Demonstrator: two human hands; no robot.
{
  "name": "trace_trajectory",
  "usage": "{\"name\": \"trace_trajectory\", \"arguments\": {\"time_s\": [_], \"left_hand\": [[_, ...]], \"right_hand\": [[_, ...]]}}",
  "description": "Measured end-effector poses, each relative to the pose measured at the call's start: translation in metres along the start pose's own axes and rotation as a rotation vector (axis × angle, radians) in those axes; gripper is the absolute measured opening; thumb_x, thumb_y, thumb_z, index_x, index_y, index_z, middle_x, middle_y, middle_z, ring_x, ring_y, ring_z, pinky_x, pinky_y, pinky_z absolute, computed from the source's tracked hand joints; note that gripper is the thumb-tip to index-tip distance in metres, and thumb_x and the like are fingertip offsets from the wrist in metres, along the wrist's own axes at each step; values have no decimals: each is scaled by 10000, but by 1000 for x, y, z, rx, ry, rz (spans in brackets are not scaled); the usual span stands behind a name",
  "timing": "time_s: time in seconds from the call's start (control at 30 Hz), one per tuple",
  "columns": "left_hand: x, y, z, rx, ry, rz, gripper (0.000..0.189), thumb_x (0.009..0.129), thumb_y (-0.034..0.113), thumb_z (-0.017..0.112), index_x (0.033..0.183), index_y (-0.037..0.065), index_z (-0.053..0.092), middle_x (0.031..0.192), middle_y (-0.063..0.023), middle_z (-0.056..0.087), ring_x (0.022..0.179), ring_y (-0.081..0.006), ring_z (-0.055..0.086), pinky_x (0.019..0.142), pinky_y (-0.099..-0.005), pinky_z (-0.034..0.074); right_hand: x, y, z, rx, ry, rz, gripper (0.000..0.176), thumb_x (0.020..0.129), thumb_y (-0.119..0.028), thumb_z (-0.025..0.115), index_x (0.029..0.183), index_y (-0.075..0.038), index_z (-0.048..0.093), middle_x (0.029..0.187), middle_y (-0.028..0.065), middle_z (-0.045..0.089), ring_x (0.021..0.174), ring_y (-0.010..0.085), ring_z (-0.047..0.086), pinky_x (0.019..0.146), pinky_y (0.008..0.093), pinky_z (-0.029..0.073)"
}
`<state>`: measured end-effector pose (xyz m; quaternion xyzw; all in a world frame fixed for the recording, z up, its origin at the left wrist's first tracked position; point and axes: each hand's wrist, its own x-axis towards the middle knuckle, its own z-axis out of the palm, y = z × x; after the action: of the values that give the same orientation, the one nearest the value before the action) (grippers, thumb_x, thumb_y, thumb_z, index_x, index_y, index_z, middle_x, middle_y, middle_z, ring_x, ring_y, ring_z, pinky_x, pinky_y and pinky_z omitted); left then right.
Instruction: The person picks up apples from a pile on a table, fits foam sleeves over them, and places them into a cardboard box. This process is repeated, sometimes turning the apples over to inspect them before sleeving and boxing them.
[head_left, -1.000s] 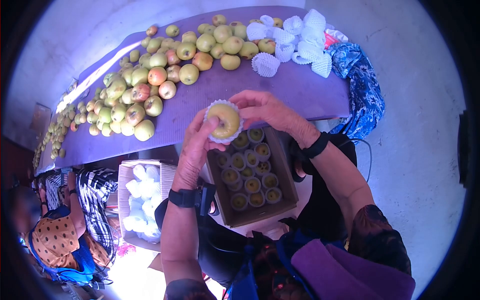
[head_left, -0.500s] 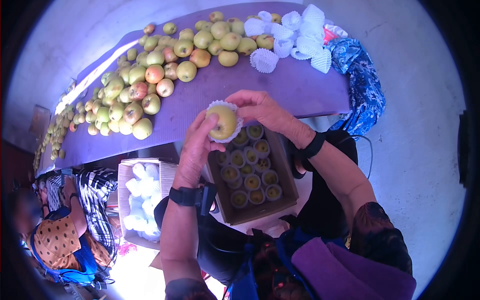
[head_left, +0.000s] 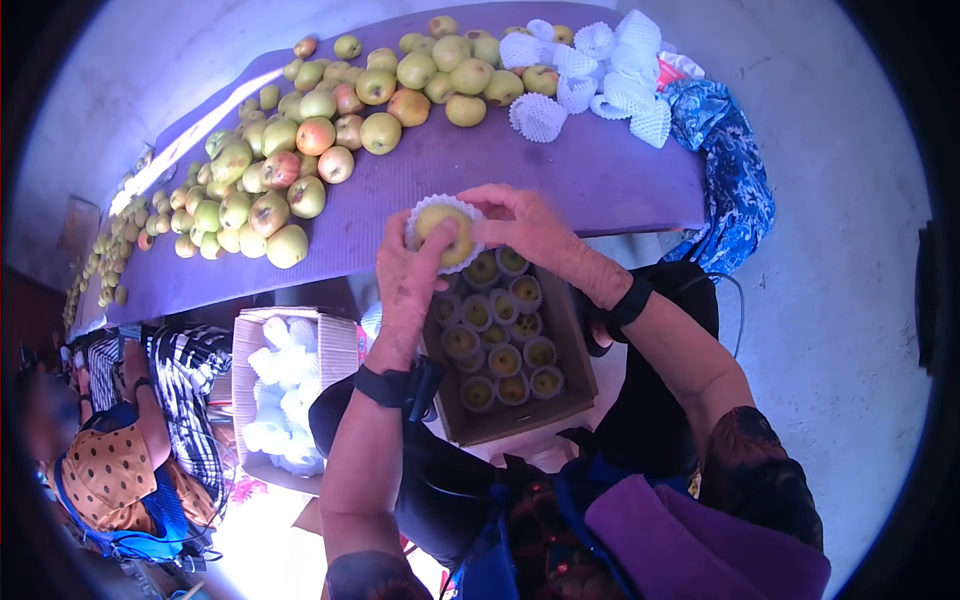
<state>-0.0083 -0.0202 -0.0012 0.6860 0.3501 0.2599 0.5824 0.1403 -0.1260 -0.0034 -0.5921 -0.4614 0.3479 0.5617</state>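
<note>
A yellow-green apple (head_left: 432, 222) sits in a white foam net sleeve (head_left: 416, 238) between my two hands, above the near edge of the table. My left hand (head_left: 408, 262) grips it from the left, thumb pressed across the apple. At the right, my right hand (head_left: 515, 222) holds the sleeve's edge with its fingers and thumb. Just below my hands is an open cardboard box (head_left: 578, 395) with several sleeved apples (head_left: 502, 362) packed in it.
Many loose apples (head_left: 300, 140) cover the left and back of the purple table (head_left: 560, 185). Empty foam sleeves (head_left: 600, 75) lie at its back right, beside a blue patterned cloth (head_left: 735, 170). Another box of foam sleeves (head_left: 285, 390) stands left. A person (head_left: 120, 470) sits at far left.
My left hand has turned slightly and its thumb has moved further over the apple. My right fingers have come down along the sleeve's right side. The view has shifted a little.
</note>
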Motion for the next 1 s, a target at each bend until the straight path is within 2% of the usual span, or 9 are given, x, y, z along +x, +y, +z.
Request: {"name": "trace_trajectory", "arguments": {"time_s": [0.13, 0.2, 0.3, 0.53, 0.63, 0.73, 0.8, 0.93, 1.0], "left_hand": [[-1, -6, 8, -139, 27, 11, 565, 856, 415, 633, 1191, -18, 496, 961, -135, 618, 771, -192, 670, 517, -255, 567], [-3, -4, 6, -251, -68, -41, 519, 901, 427, 582, 1186, 4, 484, 959, -126, 621, 781, -188, 671, 543, -257, 576], [1, -1, -3, -134, -143, -101, 474, 914, 454, 563, 1114, 25, 542, 904, -82, 624, 719, -141, 652, 511, -225, 540], [10, -12, -13, -99, -91, -10, 292, 926, 342, 588, 912, 54, 634, 746, 5, 608, 572, -55, 556, 457, -180, 430], [12, -22, -13, -44, -90, 102, 195, 929, 235, 594, 905, 46, 636, 696, 17, 589, 572, -47, 534, 461, -192, 416], [8, -18, -8, 200, 62, 286, 166, 928, 183, 596, 881, 26, 625, 647, 15, 554, 586, -58, 512, 505, -213, 418], [2, -11, -4, 325, 201, 476, 175, 924, 179, 602, 893, 7, 609, 661, -6, 550, 606, -85, 506, 556, -235, 433], [3, -12, -2, 290, 191, 646, 148, 923, 150, 597, 898, 5, 607, 685, -17, 554, 630, -99, 508, 600, -241, 441], [4, -10, -5, 297, 69, 585, 232, 943, 241, 576, 976, 13, 605, 754, -33, 569, 645, -104, 526, 580, -232, 455]], "right_hand": [[-4, 2, 9, -145, 76, -143, 581, 794, -140, 716, 1314, -48, 473, 1045, 61, 579, 912, 117, 579, 760, 254, 510], [-5, 0, 9, 114, 40, 121, 670, 731, -193, 781, 1298, -35, 461, 1079, 94, 588, 953, 158, 588, 794, 289, 507], [-1, 14, 11, 128, 81, -62, 656, 729, -181, 782, 1289, -39, 472, 1079, 98, 588, 968, 169, 582, 819, 303, 503], [-8, 0, 7, 53, 43, -19, 671, 704, -187, 795, 1275, -34, 479, 1111, 110, 581, 1005, 176, 575, 849, 313, 494], [-8, 2, 5, -114, 12, -38, 701, 685, -213, 799, 1277, -26, 473, 1129, 118, 576, 1017, 184, 575, 865, 313, 488], [-8, 1, 5, -139, -17, -32, 724, 676, -230, 791, 1285, -22, 460, 1135, 125, 575, 1008, 197, 581, 812, 305, 507], [-8, -2, 6, -61, -43, 61, 721, 684, -226, 777, 1295, -26, 449, 1128, 123, 579, 972, 195, 593, 711, 293, 528], [-3, 1, 2, 76, -56, 126, 710, 692, -221, 770, 1294, -28, 447, 1118, 120, 580, 931, 185, 602, 627, 280, 530], [-5, -4, -3, 80, -115, 218, 714, 704, -221, 746, 1321, -40, 436, 1175, 116, 552, 1089, 184, 542, 904, 308, 469]]}}
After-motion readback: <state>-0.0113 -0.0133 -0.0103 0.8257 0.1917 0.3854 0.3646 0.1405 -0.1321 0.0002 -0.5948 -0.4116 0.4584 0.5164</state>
